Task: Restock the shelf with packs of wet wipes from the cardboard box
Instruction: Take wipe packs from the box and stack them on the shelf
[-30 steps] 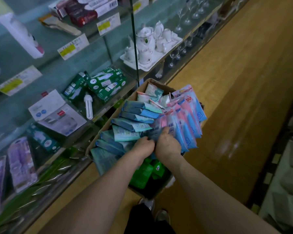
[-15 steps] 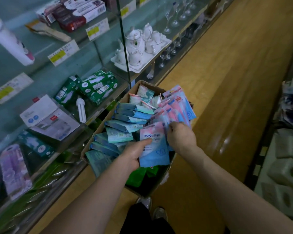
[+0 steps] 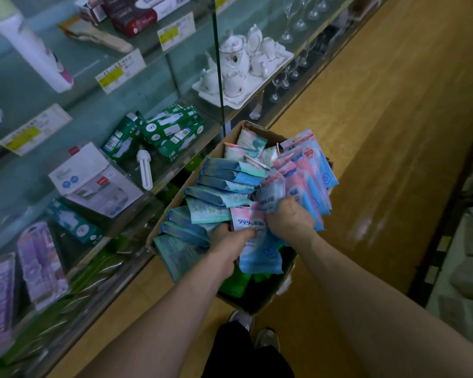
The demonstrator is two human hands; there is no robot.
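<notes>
While both hands are down in the cardboard box (image 3: 187, 184), the left hand (image 3: 227, 252) holds a pink-and-blue pack of wet wipes (image 3: 260, 253) upright, its thumb (image 3: 242, 235) pressed flat across the printed front just under the "99.9" lettering; the other fingers sit behind the pack, out of sight, so I cannot tell how they lie. Right beside that thumb, the right hand (image 3: 291, 218) is knuckles-up with its fingers curled down round the top of a second pack (image 3: 271, 196) of the same kind, bunching the wrapper (the fingertips themselves are hidden under the hand). The two hands are almost touching, the held pack between them. Beyond the right fingers a row of pink-and-blue packs (image 3: 309, 170) stands on edge against the box's far side. Beyond the left thumb and out to its left, teal-and-blue packs (image 3: 221, 186) lie stacked like tiles along the box's shelf side. Below the left palm, green packs (image 3: 236, 286) show at the bottom of the box. The box sits on the wooden floor (image 3: 380, 132) just beside a glass shelf (image 3: 88, 132), where, further left of the left fingers, green boxes (image 3: 172, 129) and a bare light bulb (image 3: 145, 170) lie. A white tea set (image 3: 238, 61) stands well beyond both hands
</notes>
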